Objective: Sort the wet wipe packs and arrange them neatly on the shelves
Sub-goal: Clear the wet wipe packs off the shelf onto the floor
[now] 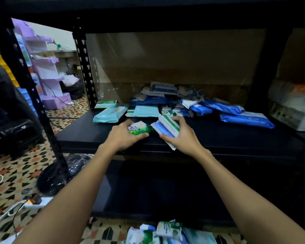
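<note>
teal pack (110,113): flat on the shelf (227,136), left of the pile (183,101), near the shelf's left edge; a careless sweep past it could push it off onto the floor.
left hand (122,136): fingers curled round the green pack (139,129), low over the shelf's front part; grip covers only the pack's near end, so could slip if lifted fast.
green pack: held just above or on the shelf, touching or nearly touching the blue pack (166,129); cannot tell which.
right hand (180,136): thumb and fingers clamped on the blue pack, at the shelf's front; pack tilted, near corner jutting past the shelf edge, likely to snag or drop if released here.
pile: loose heap at the back of the shelf, behind both hands; packs lean on one another, so pulling one out risks a slide toward the front.
long blue packs (246,118): right of the pile, lying at angles; risk of mixing sorts if pushed together.
floor packs (169,231): below the shelf, cut off by the frame's bottom edge; count unclear.
hidden: labels too blurred to read fully; shelf's upper tier in deep shadow; right side dim, contents hard to make out.
</note>
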